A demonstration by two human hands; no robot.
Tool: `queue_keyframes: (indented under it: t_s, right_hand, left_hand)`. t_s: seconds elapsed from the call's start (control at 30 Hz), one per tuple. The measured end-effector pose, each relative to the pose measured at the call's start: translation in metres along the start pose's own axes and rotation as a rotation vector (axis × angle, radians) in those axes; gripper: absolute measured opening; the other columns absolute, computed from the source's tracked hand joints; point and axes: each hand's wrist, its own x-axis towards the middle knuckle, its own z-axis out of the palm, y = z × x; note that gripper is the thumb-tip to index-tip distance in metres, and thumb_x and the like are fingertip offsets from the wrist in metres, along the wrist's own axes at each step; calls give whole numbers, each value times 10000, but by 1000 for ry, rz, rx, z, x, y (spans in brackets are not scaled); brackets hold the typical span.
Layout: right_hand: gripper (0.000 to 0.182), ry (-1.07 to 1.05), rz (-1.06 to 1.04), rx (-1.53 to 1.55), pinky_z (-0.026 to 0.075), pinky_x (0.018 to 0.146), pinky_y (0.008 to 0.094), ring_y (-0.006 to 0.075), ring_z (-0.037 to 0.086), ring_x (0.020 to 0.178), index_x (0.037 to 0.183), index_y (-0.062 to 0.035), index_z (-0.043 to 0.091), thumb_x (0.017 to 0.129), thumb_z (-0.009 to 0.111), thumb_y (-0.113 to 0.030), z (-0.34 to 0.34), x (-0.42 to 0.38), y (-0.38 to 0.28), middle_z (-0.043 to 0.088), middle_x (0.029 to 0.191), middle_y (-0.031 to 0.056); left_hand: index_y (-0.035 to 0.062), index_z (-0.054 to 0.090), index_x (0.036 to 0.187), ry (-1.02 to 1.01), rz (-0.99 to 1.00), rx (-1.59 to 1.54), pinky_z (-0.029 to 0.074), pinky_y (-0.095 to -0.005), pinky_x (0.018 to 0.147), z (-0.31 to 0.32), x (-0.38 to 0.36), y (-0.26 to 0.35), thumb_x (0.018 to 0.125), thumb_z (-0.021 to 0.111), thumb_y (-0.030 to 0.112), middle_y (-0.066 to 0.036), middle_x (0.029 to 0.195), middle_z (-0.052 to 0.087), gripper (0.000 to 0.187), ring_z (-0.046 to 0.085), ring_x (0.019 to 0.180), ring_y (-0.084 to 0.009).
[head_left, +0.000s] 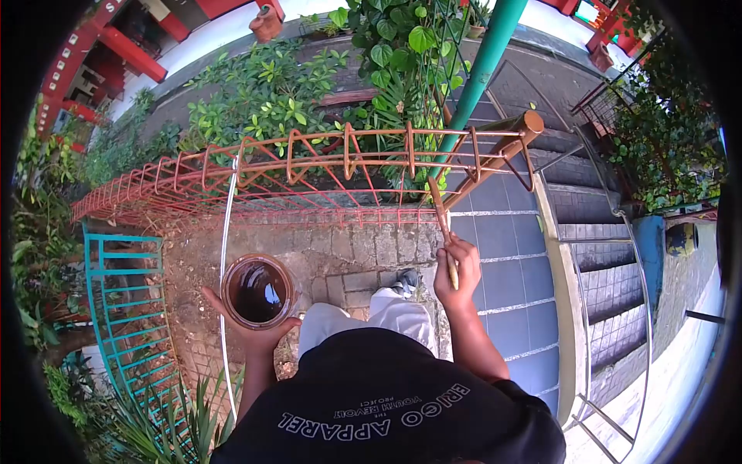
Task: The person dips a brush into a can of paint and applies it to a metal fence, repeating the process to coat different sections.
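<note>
My left hand [259, 334] is wrapped around a round jar of brown paint [260, 291], its open mouth facing up and dark liquid shining inside. In my right hand [457, 272] is a paintbrush [440, 207], gripped by the handle, with its brown tip pointing up and away from me. That tip overlaps the wire fence [348, 161] in this view, close to its right end. Brown coats the fence's upper wires and the post [532, 122] at the right, while the lower mesh looks red.
A green pole [481, 73] slants behind the fence's right end. Steps [612, 286] with a metal handrail [643, 294] run along the right, beside grey tiles [514, 240]. A teal metal fence [127, 271] stands left. Leafy plants [270, 100] grow beyond the mesh.
</note>
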Motion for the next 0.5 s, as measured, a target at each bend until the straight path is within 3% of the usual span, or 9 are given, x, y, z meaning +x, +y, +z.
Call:
queue_keyframes:
  t_s: [0.1,0.13,0.23,0.3,0.37,0.4,0.43,0.5]
  right_hand:
    - [221,-60,211,-59,553,790,364,304,686,884,1062,-11,622,866,699,56,-15,-29,26,662,1014,162]
    - [198,-119,376,-94,538,784,362,292,660,862,1089,-17,618,904,686,4,-20,-45,43,661,1024,154]
    - [260,-222,496,-335,557,814,447,370,669,932,1196,-94,632,937,648,-75,-46,-86,84,663,1070,161]
    - [277,-401,577,-462,549,853,490,421,652,998,1235,-132,652,964,612,-179,-75,-128,110,673,1111,172]
    - [287,-614,625,-590,540,875,497,437,642,1041,1199,-126,677,980,577,-284,-114,-216,183,681,1138,186]
    - [327,-601,778,-570,524,911,501,425,638,1081,1134,-99,691,983,554,-355,-132,-242,179,680,1186,190]
    - [348,-537,1098,-582,523,928,483,414,650,1083,1112,-70,693,984,551,-361,-150,-263,166,698,1164,185]
    - [351,-708,1059,-772,543,907,437,352,691,1047,1094,-67,719,923,596,-348,-187,-321,155,738,1082,163]
  left_hand:
    - [83,-207,1577,-13,27,-33,379,-499,1157,1,-3,-4,484,1023,454,-196,1505,411,1687,480,1362,-335]
    - [85,-211,1577,-53,87,-18,394,-497,1143,-2,-1,-6,500,1021,445,-206,1503,405,1676,481,1360,-341]
    - [81,-216,1576,-56,107,-111,415,-492,1123,-3,-5,-1,523,1019,431,-215,1499,402,1660,484,1354,-345]
    - [74,-222,1574,-51,131,-106,426,-489,1110,-14,-9,-3,536,1017,427,-230,1489,404,1654,490,1345,-344]
    - [69,-225,1572,-36,139,-92,424,-490,1112,-27,-16,-5,536,1017,427,-233,1487,402,1656,491,1343,-342]
    - [66,-226,1571,-22,148,-110,420,-492,1113,-33,-22,-5,536,1017,426,-235,1491,394,1657,488,1343,-347]
    - [64,-226,1571,-3,156,-126,417,-494,1115,-40,-28,-4,537,1016,426,-238,1494,386,1657,486,1344,-351]
    - [58,-228,1569,39,173,-146,410,-499,1118,-58,-43,-4,538,1016,425,-243,1501,370,1657,480,1345,-360]
